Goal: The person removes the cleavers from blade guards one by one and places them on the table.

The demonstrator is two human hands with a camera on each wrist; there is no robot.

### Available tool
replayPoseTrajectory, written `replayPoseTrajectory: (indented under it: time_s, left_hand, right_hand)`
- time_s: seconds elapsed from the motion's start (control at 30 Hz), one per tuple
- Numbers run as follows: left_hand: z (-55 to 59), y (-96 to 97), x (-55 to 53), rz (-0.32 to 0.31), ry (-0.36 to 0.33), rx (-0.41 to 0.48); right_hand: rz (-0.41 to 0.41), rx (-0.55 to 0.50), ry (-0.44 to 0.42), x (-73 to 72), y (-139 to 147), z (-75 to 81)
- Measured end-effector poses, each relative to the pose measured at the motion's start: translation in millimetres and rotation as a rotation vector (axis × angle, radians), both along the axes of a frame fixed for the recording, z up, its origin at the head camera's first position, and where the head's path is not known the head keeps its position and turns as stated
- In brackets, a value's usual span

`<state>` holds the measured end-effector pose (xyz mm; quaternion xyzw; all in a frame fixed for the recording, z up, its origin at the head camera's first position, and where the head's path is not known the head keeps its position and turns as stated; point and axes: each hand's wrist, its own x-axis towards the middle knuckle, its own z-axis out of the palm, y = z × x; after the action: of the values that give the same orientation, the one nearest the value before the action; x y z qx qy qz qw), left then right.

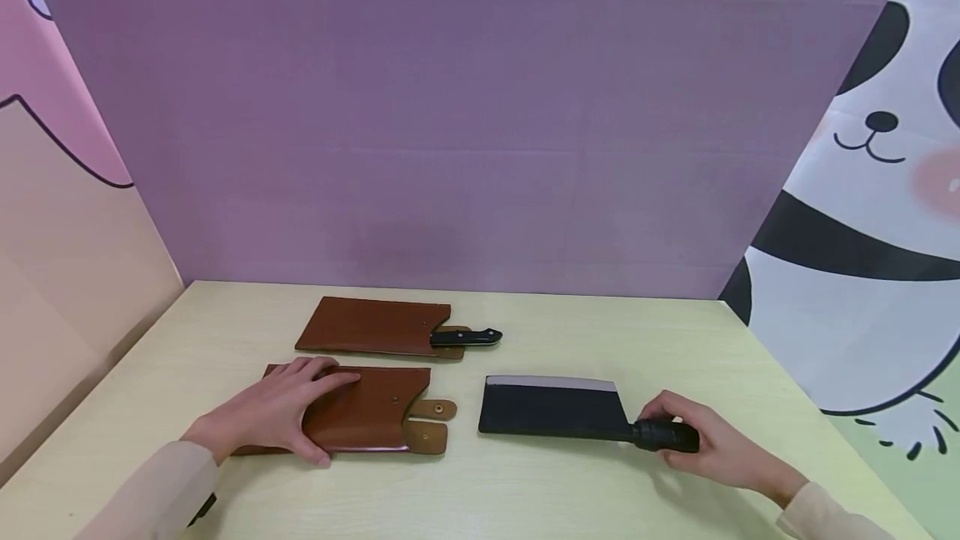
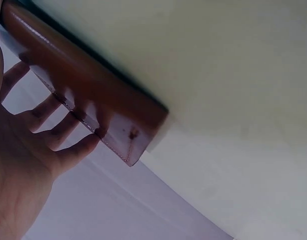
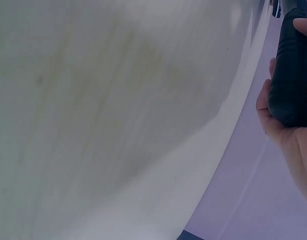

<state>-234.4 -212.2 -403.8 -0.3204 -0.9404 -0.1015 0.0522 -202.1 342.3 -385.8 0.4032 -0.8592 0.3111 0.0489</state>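
My left hand (image 1: 288, 408) rests spread on the nearer brown leather knife sheath (image 1: 367, 411), with the thumb at its near edge. In the left wrist view its fingers (image 2: 76, 152) touch the stitched edge of the sheath (image 2: 88, 85). Two tan snap straps show at the sheath's right end. On the right, my right hand (image 1: 712, 452) grips the black handle of a cleaver (image 1: 555, 411). The dark, broad blade points left toward the sheath, its pale edge on the far side. The right wrist view shows the fingers around the handle (image 3: 292, 80).
Behind the nearer sheath lies a second brown leather sheath (image 1: 375, 326). A knife with a black riveted handle (image 1: 480, 337) sticks out of its right end. The pale wooden table (image 1: 600, 323) ends at a purple backdrop (image 1: 465, 132), with a panda-printed panel (image 1: 862, 223) at the right.
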Motion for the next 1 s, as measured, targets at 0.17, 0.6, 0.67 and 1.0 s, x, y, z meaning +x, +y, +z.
replayPoseTrajectory:
  time_s: [0.17,0.6,0.67,1.0]
  left_hand:
    - [2.3,1.9,0.9,0.005,-0.010,-0.014]
    - [9.1,6.9,3.5,-0.014,-0.018,-0.027]
    - [8.8,6.9,2.9,-0.014,-0.028,-0.025]
    - [6.9,7.3,-0.1,-0.007,-0.098,-0.018]
  right_hand:
    - [0.026,-0.015,0.010,2.7,4.7,0.0]
    - [0.067,-0.044,-0.004,4.6,16.0,-5.2]
    - [0.072,-0.046,0.000,4.6,16.1,-5.5]
    - [0.072,-0.037,0.004,3.2,16.9,-7.5]
